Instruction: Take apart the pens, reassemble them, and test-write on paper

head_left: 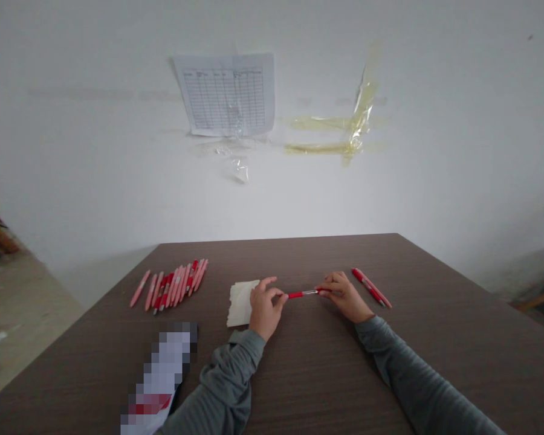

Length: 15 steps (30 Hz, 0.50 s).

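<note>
A red pen [303, 294] with a clear, shiny middle stretch lies level between my two hands, just above the table. My left hand [265, 308] pinches its left end between thumb and finger, the other fingers raised. At the opposite end, my right hand [345, 299] grips the pen with thumb and fingertips, which hide its tip. Under and beside my left hand is a cream-coloured paper piece [239, 307] with ragged edges. To the right of my right hand, a red pen [365, 284] and a pink pen [381, 295] lie side by side.
Several pink and red pens [176, 287] lie in a row at the left of the brown table [299, 374]. Nearer me is a blurred-out white and red item [163, 374]. Behind the table stands a wall with a taped printed sheet [229, 93] and yellowish tape [360, 115].
</note>
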Tool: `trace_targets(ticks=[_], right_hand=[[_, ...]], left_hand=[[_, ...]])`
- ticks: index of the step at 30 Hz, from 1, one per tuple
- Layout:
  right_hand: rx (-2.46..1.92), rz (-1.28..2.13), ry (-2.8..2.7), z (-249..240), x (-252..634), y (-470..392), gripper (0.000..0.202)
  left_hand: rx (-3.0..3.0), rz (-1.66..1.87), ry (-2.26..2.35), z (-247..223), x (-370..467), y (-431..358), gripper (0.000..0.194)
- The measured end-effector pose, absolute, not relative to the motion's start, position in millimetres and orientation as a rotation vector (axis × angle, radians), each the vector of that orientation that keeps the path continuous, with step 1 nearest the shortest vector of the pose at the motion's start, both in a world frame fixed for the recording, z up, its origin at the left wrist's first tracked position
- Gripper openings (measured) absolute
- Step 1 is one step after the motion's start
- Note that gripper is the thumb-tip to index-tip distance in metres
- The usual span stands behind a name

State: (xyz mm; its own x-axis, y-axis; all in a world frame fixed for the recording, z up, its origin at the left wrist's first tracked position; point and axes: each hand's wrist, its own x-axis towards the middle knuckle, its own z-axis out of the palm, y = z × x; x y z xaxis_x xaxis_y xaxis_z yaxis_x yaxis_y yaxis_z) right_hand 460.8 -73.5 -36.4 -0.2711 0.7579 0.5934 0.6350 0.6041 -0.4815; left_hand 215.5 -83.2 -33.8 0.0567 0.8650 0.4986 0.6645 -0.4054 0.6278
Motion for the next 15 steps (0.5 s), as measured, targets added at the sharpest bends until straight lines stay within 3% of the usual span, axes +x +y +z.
trace_targets(ticks=[5,15], right_hand=[[-1.110,0.217,-2.021,-37.2,461.8,-72.7,0.026],[-1.148,0.244,-2.031,-36.6,460.5,-74.5,0.029]], left_hand=[[2.105,1.289,1.545,-31.8,217.5,-85.7,0.004],[2.135,1.303,1.526,-33.0,219.7,-87.3,0.015]])
